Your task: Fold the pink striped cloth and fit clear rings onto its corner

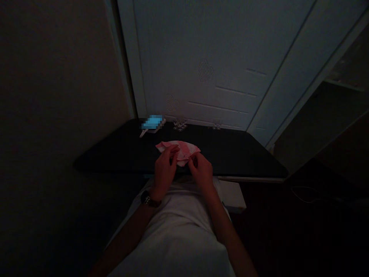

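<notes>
A pink and white piece of cloth (184, 148) is spread between my two hands, just above the near edge of the black table (115, 154). My left hand (165, 167) pinches its left side, thumb and fingers close together. On the right, my right hand (201, 169) grips the cloth's lower right edge between thumb and fingertips. A dark watch (149, 199) circles my left wrist. The dim light hides the finer detail of the cloth.
Toward the back left of the table lies a phone with a lit screen (152, 122). Small shiny clear pieces (180, 124) sit by the pale panel (184, 57) with embossed hearts, and more shiny pieces (216, 125) lie farther right. Below the table's front edge is a white box (233, 196).
</notes>
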Demonstrator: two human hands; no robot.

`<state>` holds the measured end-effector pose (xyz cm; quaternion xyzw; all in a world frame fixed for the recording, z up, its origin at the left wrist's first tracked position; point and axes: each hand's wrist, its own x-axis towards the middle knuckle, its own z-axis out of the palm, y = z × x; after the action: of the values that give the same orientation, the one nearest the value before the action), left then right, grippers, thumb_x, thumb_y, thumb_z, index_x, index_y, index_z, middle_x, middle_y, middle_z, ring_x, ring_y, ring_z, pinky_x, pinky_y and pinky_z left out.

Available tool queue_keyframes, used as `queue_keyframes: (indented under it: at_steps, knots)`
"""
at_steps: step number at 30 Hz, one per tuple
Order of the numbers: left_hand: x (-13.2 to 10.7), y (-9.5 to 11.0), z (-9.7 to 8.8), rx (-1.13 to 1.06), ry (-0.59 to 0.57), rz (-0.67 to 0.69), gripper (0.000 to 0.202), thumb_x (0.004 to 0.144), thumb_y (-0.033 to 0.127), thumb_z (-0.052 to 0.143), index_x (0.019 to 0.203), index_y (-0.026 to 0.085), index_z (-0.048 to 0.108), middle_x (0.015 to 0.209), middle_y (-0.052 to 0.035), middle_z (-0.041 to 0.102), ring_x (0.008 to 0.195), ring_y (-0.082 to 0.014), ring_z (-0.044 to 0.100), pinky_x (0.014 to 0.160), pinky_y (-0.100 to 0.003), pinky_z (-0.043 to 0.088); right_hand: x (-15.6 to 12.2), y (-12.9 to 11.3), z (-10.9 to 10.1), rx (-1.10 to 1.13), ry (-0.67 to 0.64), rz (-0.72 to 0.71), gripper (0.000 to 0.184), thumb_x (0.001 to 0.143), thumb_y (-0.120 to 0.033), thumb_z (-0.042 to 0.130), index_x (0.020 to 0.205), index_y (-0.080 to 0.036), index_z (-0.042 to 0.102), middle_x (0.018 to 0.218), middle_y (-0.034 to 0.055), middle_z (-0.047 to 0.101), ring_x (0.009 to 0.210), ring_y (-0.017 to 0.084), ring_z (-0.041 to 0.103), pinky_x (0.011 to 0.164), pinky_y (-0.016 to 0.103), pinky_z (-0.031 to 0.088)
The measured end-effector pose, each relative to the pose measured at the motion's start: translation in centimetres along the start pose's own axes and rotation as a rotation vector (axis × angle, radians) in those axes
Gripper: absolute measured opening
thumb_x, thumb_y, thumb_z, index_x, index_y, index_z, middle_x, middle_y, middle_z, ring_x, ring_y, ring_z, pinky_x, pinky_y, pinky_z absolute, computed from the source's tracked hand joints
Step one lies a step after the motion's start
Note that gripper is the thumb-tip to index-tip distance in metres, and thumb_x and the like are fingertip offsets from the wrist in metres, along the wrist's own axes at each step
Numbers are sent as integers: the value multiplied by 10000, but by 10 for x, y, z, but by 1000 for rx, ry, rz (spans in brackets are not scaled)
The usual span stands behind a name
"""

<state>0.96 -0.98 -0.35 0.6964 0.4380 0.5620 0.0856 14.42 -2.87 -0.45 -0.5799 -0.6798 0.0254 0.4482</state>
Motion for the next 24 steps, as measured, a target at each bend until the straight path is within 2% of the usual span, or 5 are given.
queue_keyframes:
  at_steps: [11, 17, 24]
  knots:
    - [0, 0, 0, -41, 11, -22, 288, 818, 135, 429, 1090, 186, 506, 1090, -68, 601, 986, -173, 592, 871, -337, 482, 0, 0, 0, -36, -22, -69, 105, 817, -301, 461, 796, -210, 511, 735, -18, 577, 656, 116, 523, 599, 217, 348]
    - [2, -2, -4, -35, -45, 9, 316, 808, 98, 387, 1085, 184, 514, 1099, -71, 604, 1032, -181, 571, 897, -350, 467, 0, 1, -1, -35, -18, -56, 90, 814, -279, 454, 795, -211, 510, 727, -18, 569, 643, 116, 515, 579, 216, 341]
    - [5, -2, -3, -195, -69, -61, 311, 795, 109, 408, 1083, 181, 502, 1084, -74, 610, 989, -170, 600, 865, -331, 501, 0, 3, 1, -17, -13, -46, 97, 816, -286, 450, 792, -211, 507, 711, -16, 563, 635, 120, 511, 576, 217, 339]
